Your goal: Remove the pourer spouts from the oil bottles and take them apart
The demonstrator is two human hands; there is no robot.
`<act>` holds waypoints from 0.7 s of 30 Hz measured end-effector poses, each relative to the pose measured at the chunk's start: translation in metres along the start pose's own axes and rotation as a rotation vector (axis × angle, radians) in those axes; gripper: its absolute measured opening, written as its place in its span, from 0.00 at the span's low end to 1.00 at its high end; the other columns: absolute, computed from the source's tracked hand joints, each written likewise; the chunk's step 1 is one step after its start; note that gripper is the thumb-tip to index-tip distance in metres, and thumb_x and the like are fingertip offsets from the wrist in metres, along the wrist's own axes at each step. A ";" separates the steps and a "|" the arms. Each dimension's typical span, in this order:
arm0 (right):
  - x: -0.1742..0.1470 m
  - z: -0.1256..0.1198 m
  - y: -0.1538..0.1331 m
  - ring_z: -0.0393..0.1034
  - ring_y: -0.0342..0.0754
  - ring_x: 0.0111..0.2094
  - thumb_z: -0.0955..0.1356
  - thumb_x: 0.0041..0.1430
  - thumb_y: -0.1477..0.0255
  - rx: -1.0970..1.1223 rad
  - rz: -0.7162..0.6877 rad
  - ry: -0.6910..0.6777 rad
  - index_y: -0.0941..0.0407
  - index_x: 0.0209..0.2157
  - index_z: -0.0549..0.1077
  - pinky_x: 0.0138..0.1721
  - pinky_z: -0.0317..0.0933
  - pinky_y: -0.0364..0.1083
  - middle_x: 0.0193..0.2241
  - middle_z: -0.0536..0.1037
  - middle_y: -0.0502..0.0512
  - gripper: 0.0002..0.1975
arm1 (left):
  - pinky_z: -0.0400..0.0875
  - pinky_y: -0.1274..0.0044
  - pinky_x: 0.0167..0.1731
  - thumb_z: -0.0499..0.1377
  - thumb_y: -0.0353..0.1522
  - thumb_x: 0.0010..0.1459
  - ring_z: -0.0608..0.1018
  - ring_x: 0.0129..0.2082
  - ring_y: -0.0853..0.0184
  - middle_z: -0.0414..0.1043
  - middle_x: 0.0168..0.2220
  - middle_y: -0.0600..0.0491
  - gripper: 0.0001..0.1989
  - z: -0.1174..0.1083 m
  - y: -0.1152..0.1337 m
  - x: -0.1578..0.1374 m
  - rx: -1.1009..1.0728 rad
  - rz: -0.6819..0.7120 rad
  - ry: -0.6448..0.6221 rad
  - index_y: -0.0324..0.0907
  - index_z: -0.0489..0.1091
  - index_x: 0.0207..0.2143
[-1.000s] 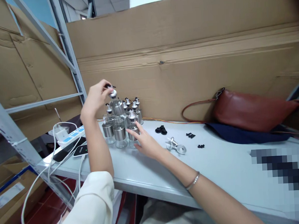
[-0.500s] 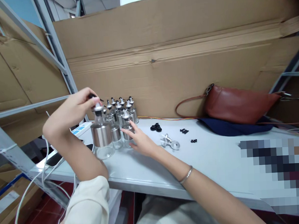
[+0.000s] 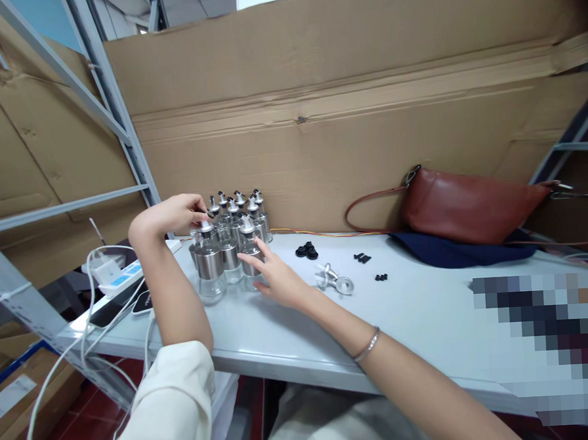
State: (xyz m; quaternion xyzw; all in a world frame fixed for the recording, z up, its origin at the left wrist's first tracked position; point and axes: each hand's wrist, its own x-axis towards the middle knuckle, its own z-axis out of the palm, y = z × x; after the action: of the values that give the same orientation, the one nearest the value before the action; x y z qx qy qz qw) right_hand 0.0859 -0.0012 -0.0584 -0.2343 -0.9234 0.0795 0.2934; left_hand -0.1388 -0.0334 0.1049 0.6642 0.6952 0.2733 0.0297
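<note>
My left hand (image 3: pixel 182 211) reaches over the front-left oil bottle (image 3: pixel 210 262), its fingers closed at the pour spout. The bottle is glass with a steel band and stands upright at the front of a cluster. My right hand (image 3: pixel 276 271) has its fingers spread, the tips against the side of another oil bottle (image 3: pixel 248 230) with a silver collar. Between and behind these two stand several more oil bottles (image 3: pixel 234 216) of the same kind, with black-tipped spouts. The lower part of the right-hand bottle is partly hidden by my fingers.
On the white table (image 3: pixel 290 332) lie metal spout parts (image 3: pixel 335 280), black rings (image 3: pixel 307 250) and small black pieces (image 3: pixel 362 258). A brown bag (image 3: pixel 470 201) rests on dark blue cloth (image 3: pixel 453 251). Power strip (image 3: pixel 124 276), phone (image 3: pixel 112 311) and cables are at left; cardboard (image 3: pixel 321 166) stands behind.
My left hand has carried its bottle lower, to the right and farther back, up against the cluster. The phone and power strip show more fully. My right hand has stayed in place.
</note>
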 end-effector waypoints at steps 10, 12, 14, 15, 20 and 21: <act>0.000 -0.003 -0.001 0.57 0.58 0.60 0.67 0.54 0.81 0.017 0.008 -0.012 0.52 0.62 0.56 0.54 0.59 0.55 0.66 0.41 0.67 0.34 | 0.67 0.77 0.26 0.61 0.36 0.40 0.76 0.26 0.64 0.72 0.21 0.55 0.09 0.013 0.000 0.021 -0.080 -0.054 -0.235 0.43 0.64 0.20; -0.001 -0.003 -0.001 0.58 0.58 0.59 0.66 0.54 0.81 0.017 0.014 -0.013 0.51 0.62 0.56 0.54 0.60 0.55 0.66 0.41 0.66 0.35 | 0.66 0.77 0.27 0.62 0.38 0.40 0.75 0.27 0.64 0.73 0.22 0.55 0.09 0.012 0.004 0.020 -0.013 -0.002 -0.228 0.43 0.68 0.21; -0.001 -0.003 -0.002 0.58 0.58 0.59 0.66 0.54 0.80 0.016 0.017 -0.014 0.50 0.62 0.56 0.54 0.60 0.55 0.67 0.41 0.65 0.35 | 0.67 0.77 0.29 0.63 0.41 0.41 0.76 0.30 0.63 0.76 0.27 0.54 0.12 0.009 0.007 0.015 0.021 0.059 -0.196 0.43 0.72 0.26; -0.001 -0.003 -0.002 0.58 0.58 0.60 0.66 0.54 0.80 0.015 0.017 -0.013 0.50 0.62 0.56 0.54 0.60 0.55 0.67 0.41 0.64 0.35 | 0.67 0.77 0.31 0.62 0.43 0.42 0.76 0.32 0.63 0.77 0.30 0.53 0.14 0.006 0.008 0.013 0.008 0.090 -0.167 0.43 0.73 0.29; -0.001 -0.003 -0.002 0.54 0.58 0.62 0.66 0.54 0.81 0.013 0.007 -0.016 0.51 0.62 0.56 0.56 0.58 0.55 0.67 0.40 0.65 0.34 | 0.70 0.73 0.40 0.53 0.42 0.55 0.76 0.40 0.61 0.76 0.40 0.47 0.18 0.000 -0.009 0.014 -0.086 0.061 0.295 0.41 0.71 0.42; -0.001 -0.003 -0.002 0.54 0.57 0.62 0.66 0.54 0.81 0.013 0.007 -0.015 0.51 0.62 0.56 0.56 0.59 0.55 0.67 0.40 0.65 0.35 | 0.69 0.71 0.41 0.53 0.41 0.56 0.76 0.40 0.61 0.75 0.41 0.46 0.18 0.001 -0.016 0.018 -0.075 0.019 0.377 0.40 0.70 0.43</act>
State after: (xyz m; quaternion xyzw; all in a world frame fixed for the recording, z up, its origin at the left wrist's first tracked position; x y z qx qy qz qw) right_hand 0.0872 -0.0033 -0.0562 -0.2350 -0.9242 0.0883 0.2876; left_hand -0.1552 -0.0154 0.1036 0.6062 0.6715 0.4188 -0.0788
